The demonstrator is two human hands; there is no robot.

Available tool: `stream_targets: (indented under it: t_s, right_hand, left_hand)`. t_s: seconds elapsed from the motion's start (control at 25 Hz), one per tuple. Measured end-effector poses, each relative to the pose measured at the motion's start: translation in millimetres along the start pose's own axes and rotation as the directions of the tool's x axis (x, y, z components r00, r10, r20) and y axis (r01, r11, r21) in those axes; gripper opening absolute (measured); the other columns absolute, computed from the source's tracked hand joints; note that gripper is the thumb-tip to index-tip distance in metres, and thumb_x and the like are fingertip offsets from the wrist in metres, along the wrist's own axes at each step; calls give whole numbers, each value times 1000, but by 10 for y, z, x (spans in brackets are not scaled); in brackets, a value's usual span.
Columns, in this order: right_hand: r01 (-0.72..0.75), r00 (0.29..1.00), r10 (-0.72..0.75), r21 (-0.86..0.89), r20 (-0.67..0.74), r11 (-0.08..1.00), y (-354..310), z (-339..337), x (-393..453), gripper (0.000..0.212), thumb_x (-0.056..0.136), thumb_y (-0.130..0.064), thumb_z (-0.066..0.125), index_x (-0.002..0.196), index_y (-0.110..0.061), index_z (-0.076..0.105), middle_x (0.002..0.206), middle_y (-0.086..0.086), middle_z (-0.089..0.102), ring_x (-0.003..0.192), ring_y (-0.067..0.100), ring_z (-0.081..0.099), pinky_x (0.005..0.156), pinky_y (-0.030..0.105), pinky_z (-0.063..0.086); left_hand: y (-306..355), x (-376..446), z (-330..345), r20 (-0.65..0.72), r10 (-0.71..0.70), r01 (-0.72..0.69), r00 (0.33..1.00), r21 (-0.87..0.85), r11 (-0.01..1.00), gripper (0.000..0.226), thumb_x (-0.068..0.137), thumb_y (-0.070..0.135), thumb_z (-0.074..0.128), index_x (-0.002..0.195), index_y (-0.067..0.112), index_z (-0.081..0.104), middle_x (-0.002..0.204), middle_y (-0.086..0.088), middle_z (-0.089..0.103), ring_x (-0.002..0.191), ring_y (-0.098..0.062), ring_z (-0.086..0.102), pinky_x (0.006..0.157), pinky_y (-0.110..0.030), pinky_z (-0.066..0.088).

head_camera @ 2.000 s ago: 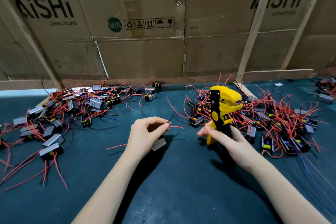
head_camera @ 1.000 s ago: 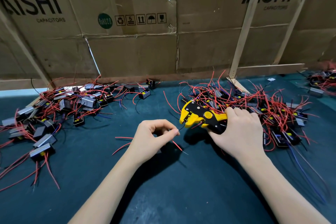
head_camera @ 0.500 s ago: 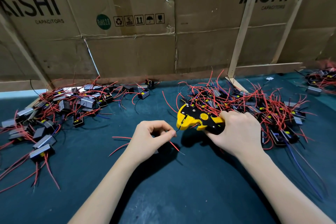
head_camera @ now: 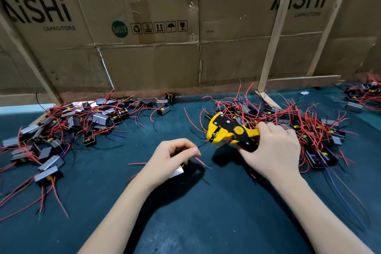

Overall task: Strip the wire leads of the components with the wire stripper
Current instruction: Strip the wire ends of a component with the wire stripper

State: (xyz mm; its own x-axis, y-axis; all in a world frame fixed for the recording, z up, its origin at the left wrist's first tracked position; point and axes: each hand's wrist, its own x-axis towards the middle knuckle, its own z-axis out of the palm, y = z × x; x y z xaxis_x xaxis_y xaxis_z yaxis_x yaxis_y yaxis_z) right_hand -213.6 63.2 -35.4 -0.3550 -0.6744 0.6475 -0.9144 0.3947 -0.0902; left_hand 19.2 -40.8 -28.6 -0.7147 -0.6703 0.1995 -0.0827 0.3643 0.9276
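Left hand (head_camera: 171, 156) is pinching a black wire lead (head_camera: 201, 146) of the component (head_camera: 177, 172) beneath it; right hand (head_camera: 272, 150) is gripping the wire stripper (head_camera: 228, 131), its head touching that lead above the surface (head_camera: 195, 212).

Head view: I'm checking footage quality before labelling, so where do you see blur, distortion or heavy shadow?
Head view: wide-angle bending bows the wooden slat and cardboard wall; the far-right wire pile is smeared; dark shadows lie on the mat beneath the left hand and right hand; the wire stripper is sharp.
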Motion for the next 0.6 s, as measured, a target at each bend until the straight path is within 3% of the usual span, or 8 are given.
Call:
stream_targets:
  t_s: [0.16,0.4,0.52,0.6]
  right_hand:
    - [-49,999,49,-3,15,999,22,42,-9,57,64,-62,77,76,-11,55,73,6,61,75,33,60,73,40,37]
    - [-135,991,135,39,23,990,-19,16,-3,57,68,-66,73,72,-12,54,70,5,60,72,32,61,71,39,36]
    - [-240,970,237,44,60,970,28,16,41,58,71,-69,65,75,-12,57,75,9,64,77,34,63,74,40,40]
    - [-292,956,290,84,44,953,100,1,76,59,72,-69,63,76,-11,58,76,12,65,78,36,63,75,42,43]
  left_hand:
    - [-8,7,8,21,-16,15,1000,27,1000,12,95,11,61,85,10,68,67,13,60,64,-5,51,65,-12,41]
    - [5,10,-2,36,-8,7,999,32,999,16,96,15,61,84,14,72,68,9,58,64,-7,50,63,-13,40]
    - [-5,-14,-31,83,8,-12,997,50,999,18,96,17,61,85,16,75,73,-1,63,66,-8,50,65,-17,41]
    - [-24,-11,-59,33,-1,0,999,24,1000,18,96,17,61,86,16,75,71,-4,60,66,-9,50,66,-18,40]
